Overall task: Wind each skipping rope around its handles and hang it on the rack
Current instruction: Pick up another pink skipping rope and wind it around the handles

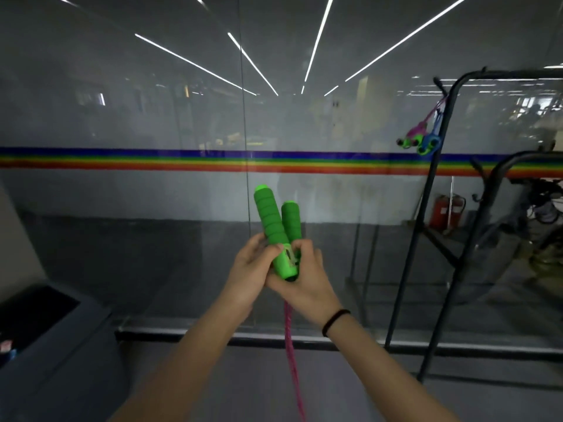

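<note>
Two green foam handles of a skipping rope stand side by side, pointing up, in front of me at the centre. My left hand and my right hand both grip their lower ends. The pink rope hangs straight down from the handles between my forearms and leaves the frame at the bottom. At the right stands a black metal rack. Two wound ropes, one pink and one blue, both with green handles, hang from a hook near its top left corner.
A glass wall with a rainbow stripe runs across right ahead, its black floor rail below my arms. A dark grey cabinet stands at the lower left. A red fire extinguisher sits behind the glass near the rack.
</note>
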`<act>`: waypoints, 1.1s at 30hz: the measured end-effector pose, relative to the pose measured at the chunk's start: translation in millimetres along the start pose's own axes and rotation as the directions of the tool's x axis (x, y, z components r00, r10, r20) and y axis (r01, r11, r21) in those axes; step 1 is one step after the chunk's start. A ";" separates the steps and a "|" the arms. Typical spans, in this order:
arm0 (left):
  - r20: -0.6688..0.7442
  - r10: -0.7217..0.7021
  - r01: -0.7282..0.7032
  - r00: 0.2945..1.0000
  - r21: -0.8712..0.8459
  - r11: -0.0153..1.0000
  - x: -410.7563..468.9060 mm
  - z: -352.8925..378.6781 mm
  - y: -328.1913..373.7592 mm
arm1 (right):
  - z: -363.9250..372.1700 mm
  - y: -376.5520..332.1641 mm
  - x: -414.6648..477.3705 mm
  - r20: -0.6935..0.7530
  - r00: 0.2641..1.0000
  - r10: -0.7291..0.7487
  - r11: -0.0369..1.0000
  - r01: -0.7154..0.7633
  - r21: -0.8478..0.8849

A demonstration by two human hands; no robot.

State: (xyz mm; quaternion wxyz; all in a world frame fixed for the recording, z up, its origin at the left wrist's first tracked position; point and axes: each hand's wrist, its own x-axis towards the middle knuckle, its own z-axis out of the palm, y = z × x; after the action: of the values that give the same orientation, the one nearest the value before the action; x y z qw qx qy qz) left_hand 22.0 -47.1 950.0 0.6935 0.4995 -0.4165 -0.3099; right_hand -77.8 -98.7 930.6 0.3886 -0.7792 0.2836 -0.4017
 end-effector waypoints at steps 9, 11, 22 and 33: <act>0.043 0.035 -0.037 0.998 0.043 0.998 -4.1 31.1 86.3 | -54.8 -80.9 24.0 -0.130 0.967 -0.220 0.972 0.228 0.051; 0.085 0.030 -0.032 0.996 0.011 0.999 -8.9 42.2 100.7 | -61.4 -94.6 24.4 -0.193 0.946 -0.260 0.959 0.276 0.061; 0.285 -0.152 0.237 0.946 -0.293 0.926 -18.5 62.7 140.6 | -87.8 -120.5 23.0 -0.239 0.944 -0.226 0.945 0.273 0.183; 0.280 -0.198 0.256 0.939 -0.187 0.948 -5.0 51.6 145.3 | -72.7 -128.8 22.5 -0.328 0.926 -0.187 0.958 0.246 0.150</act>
State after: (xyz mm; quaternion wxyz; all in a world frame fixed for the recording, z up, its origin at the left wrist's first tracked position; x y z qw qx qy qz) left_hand -24.1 -20.4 1094.7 0.6437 0.4198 -0.4053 -0.4950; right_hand -111.0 -74.0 1074.3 0.3641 -0.6928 0.2137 -0.5846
